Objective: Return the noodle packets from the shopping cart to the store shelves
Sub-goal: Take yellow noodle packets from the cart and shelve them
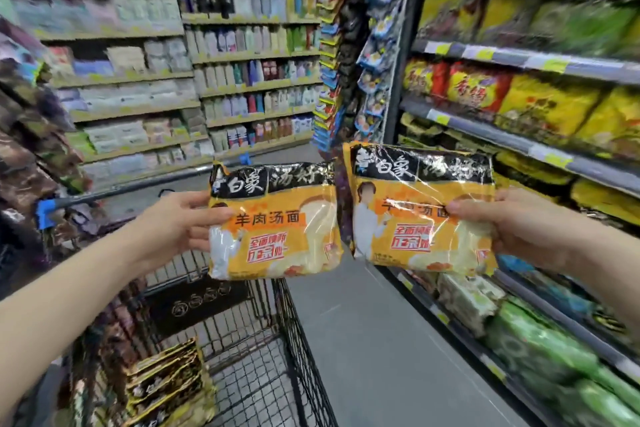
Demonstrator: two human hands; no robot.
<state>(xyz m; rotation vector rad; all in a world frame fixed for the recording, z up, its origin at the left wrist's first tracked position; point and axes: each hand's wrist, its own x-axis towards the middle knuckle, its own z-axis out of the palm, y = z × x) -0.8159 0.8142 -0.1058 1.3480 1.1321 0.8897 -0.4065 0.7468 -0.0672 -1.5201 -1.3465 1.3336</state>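
My left hand (176, 224) grips the left edge of an orange and black noodle packet (277, 222), held upright over the black wire shopping cart (294, 333). My right hand (519, 225) grips the right edge of a second, matching noodle packet (412, 208), held beside the first and nearer the store shelves (526, 146) on the right. Several more noodle packets (166, 385) stand stacked in the cart's near left corner.
The right-hand shelves hold yellow, red and green packets (554, 107) on several levels. Hanging snack strips (349, 55) cover the shelf end. Shelves of bottles (252, 55) fill the back wall. Grey aisle floor (374, 340) runs between cart and shelves.
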